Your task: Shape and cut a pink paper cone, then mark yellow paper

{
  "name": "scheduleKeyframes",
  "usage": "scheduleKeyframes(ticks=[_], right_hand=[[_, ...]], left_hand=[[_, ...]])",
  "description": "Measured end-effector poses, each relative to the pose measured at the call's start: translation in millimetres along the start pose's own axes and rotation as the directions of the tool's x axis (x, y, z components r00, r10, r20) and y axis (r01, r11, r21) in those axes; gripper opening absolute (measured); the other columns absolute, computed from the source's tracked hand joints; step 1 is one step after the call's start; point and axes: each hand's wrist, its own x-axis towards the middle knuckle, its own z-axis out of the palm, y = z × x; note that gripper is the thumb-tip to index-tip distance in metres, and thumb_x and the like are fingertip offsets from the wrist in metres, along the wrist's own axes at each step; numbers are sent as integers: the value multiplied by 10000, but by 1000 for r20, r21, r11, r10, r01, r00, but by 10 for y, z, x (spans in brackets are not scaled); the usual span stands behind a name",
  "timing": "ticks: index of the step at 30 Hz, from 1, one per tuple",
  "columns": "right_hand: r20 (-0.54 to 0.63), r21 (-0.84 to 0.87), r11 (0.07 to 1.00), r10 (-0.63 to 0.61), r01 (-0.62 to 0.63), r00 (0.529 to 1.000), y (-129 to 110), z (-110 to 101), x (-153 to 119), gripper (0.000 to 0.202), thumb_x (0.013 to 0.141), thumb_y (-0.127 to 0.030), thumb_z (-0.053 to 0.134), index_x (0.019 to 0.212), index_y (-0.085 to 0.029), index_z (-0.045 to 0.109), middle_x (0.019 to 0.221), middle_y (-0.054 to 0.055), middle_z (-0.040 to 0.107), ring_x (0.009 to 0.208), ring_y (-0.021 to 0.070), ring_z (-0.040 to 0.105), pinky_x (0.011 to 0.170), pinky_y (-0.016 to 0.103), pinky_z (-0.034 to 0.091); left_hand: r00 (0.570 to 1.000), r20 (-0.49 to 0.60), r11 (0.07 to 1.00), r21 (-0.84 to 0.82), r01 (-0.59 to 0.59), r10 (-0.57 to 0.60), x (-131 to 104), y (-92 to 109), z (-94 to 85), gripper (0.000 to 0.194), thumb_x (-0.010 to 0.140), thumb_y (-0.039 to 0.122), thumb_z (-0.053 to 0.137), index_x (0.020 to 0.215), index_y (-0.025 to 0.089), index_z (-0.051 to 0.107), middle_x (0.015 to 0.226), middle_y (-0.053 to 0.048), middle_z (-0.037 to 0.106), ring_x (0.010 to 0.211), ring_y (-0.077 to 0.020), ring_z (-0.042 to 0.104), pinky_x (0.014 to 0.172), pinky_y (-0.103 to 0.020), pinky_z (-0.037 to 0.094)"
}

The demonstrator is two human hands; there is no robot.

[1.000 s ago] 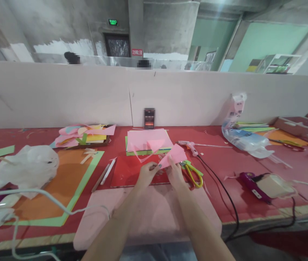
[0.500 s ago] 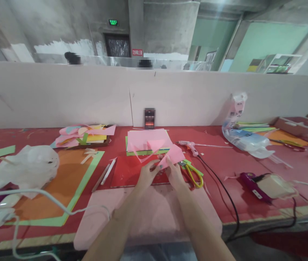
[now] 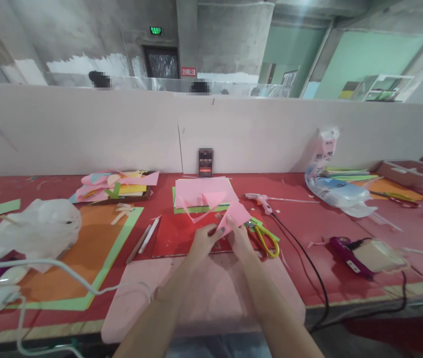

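Note:
A folded piece of pink paper point(image 3: 238, 214) is held between my two hands above a red sheet point(image 3: 174, 236). My left hand point(image 3: 206, 239) pinches its lower left edge, and my right hand point(image 3: 240, 238) grips it from the lower right. Some fingertips are hidden behind the paper. Just beyond lie a stack of pink paper point(image 3: 196, 188) over green sheets and a cut strip of pink paper point(image 3: 192, 218). Yellow-handled scissors point(image 3: 267, 242) rest right beside my right hand.
A pink glue gun point(image 3: 261, 200) with a black cord lies to the right. White and brown pens point(image 3: 148, 237) are on the left, near orange paper point(image 3: 95, 231) and a plastic bag point(image 3: 43, 228). A phone point(image 3: 206, 162) leans on the partition point(image 3: 122, 129). Power strips point(image 3: 351, 258) stand rightward.
The folded pink paper has shifted and tilted slightly downward in my hands. My fingers have moved a little along its lower edge. Everything else stays put.

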Motion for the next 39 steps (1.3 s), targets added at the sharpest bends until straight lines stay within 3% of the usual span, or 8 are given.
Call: scheduleKeyframes(ticks=[5,9,14,19,24,29,35,39], right_hand=[[25,-59,998,38,-37,999,29,-33,4,324,664,-345,684,939,-197,599,814,33,692,771,194,638,648,292,517],[45,-86,994,68,-64,997,94,-89,24,401,642,-370,693,978,-179,586,749,17,682,678,175,634,574,277,511],[32,-74,996,45,-43,998,112,-93,27,350,665,-350,676,961,-181,597,683,-5,663,685,175,634,627,282,520],[50,-49,998,35,-32,998,37,-15,-11,309,689,-333,657,966,-210,597,795,11,681,811,195,633,708,308,525],[35,-18,999,27,-26,999,10,21,-15,331,659,-276,685,972,-210,600,802,14,684,834,197,631,733,326,524],[98,-29,1000,14,-11,995,36,2,-3,271,660,-251,679,915,-179,622,822,26,681,804,188,634,711,309,518],[-37,-73,994,-87,85,995,53,-41,34,311,647,-272,691,930,-171,611,871,32,671,813,172,625,683,271,511],[-41,-70,994,-92,89,995,60,-57,54,316,645,-279,693,931,-175,608,889,35,664,828,174,620,668,264,511]], left_hand=[[1000,28,998,-68,9,-7,-12,-5,14,364,777,468,467,753,140,624,623,15,544,579,-120,473,533,-202,338],[999,22,996,-81,35,-33,-18,9,7,400,777,491,457,731,135,632,566,9,529,513,-116,463,475,-204,331],[993,69,983,-152,107,-98,-32,62,-11,416,772,526,448,757,147,619,419,38,446,345,-104,417,371,-207,294],[992,65,981,-154,114,-105,-56,147,-30,411,758,530,465,750,148,618,382,54,409,315,-97,390,362,-204,274],[996,20,989,-118,91,-89,-12,94,-50,354,731,477,522,710,138,625,481,34,490,418,-102,435,432,-206,324],[996,23,984,-159,86,-83,56,-27,-64,349,696,434,572,850,137,672,677,-13,620,609,-155,538,568,-232,401],[993,-34,986,-133,104,-110,58,-37,-73,378,688,463,577,815,119,668,619,-2,591,559,-133,493,537,-222,375],[994,-21,986,-126,106,-110,62,-24,-76,351,678,456,590,748,118,654,571,19,538,525,-106,446,504,-204,333]])
